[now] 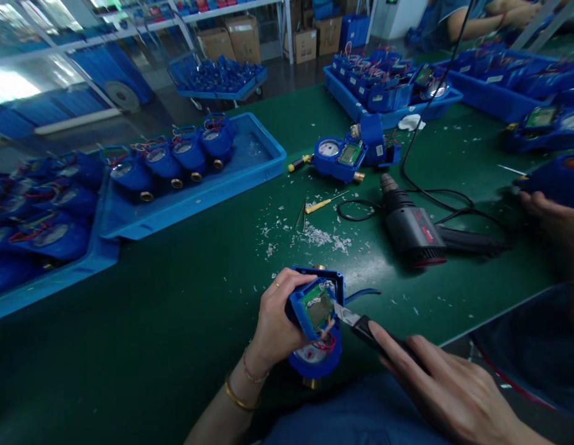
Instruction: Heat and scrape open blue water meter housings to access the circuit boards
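My left hand [278, 318] grips a blue display housing [301, 318] with a green circuit board [318, 307], tilted over a blue meter body [330, 364]. Red wires show between the housing and the round dial below it. In my right hand [444, 383] is a black utility knife [367, 330]. Its blade touches the right edge of the circuit board. A dark blue cable [364, 292] sticks out to the right of the meter. White scraps [321, 237] lie on the green table beyond.
A heat gun [414, 228] with its black cord lies right of centre. Behind the scraps are a yellow screwdriver [318, 206], tweezers and another meter [340, 157]. Blue trays [194, 198] of meters stand left and back right. A co-worker's hand [553, 213] is at the right.
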Action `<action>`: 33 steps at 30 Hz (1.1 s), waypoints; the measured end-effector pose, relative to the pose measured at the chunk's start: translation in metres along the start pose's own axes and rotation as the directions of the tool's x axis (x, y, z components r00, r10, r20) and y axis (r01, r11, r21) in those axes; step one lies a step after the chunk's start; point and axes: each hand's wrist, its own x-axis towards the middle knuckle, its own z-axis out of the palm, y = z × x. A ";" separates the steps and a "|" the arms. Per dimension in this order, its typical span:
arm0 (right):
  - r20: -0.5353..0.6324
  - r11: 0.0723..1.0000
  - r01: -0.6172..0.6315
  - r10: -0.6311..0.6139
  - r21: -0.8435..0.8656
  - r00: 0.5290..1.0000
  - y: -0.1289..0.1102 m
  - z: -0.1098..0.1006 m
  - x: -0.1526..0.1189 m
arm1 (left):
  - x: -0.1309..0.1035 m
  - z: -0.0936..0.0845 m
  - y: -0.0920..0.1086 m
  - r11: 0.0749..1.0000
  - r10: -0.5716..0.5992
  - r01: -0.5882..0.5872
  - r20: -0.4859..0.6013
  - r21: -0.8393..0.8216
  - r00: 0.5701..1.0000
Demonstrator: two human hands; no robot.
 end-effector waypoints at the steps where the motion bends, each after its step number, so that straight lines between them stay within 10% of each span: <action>1: -0.002 1.000 -0.007 0.007 -0.002 1.000 -0.001 0.000 0.001 | 0.000 0.001 0.001 1.000 0.003 -0.003 -0.003 -0.002 1.000; 16: 0.115 0.900 -0.010 -0.045 0.436 0.992 0.056 -0.036 0.015 | 0.001 0.004 0.005 1.000 0.016 -0.016 0.032 0.002 0.999; 33: 0.140 0.918 0.211 -0.270 0.336 0.953 0.078 -0.048 0.057 | 0.000 0.005 0.001 0.997 0.072 -0.071 0.048 -0.012 0.996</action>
